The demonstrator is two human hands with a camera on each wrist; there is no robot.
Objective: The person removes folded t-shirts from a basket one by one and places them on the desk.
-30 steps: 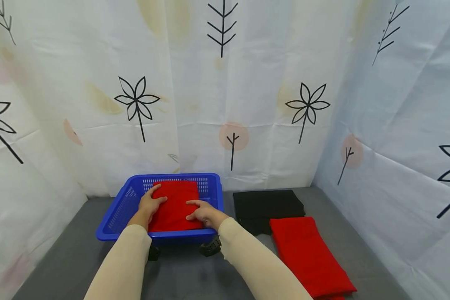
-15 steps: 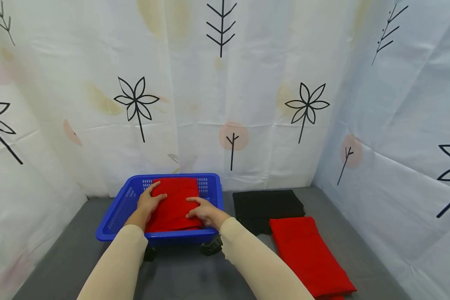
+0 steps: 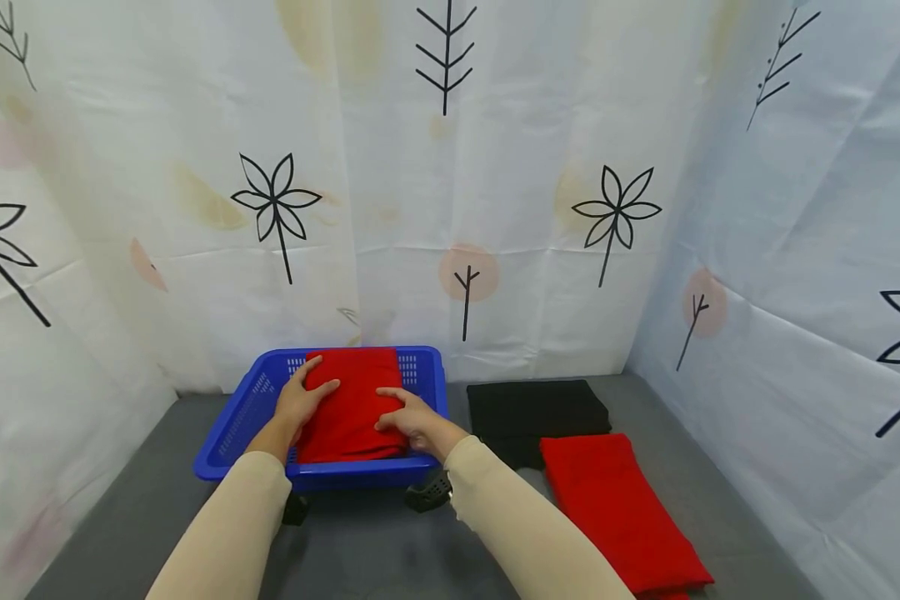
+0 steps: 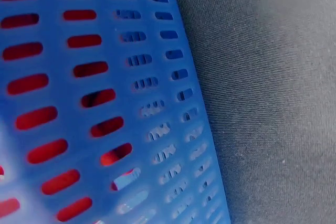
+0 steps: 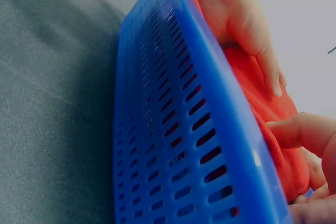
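Note:
A folded red cloth (image 3: 354,421) is in the blue plastic basket (image 3: 360,478), its far edge level with the back rim in the head view. My left hand (image 3: 297,402) grips its left side, thumb on top. At the cloth's right side, my right hand (image 3: 416,421) holds on with thumb and index finger over the top. The right wrist view shows the cloth's edge between thumb and fingers of my right hand (image 5: 317,140), with the left hand (image 5: 236,14) opposite. Only the slotted basket wall (image 4: 115,77) and red behind it appear in the left wrist view.
Right of the basket lies a folded black cloth (image 3: 536,407) on the grey tabletop (image 3: 390,550). A second folded red cloth (image 3: 615,508) overlaps its front edge. A patterned white curtain (image 3: 390,167) hangs behind and along both sides.
The red cloth in the basket has risen a little, its far edge moving up toward the back rim. Both hands have moved slightly up with it. The cloths at the right have not moved.

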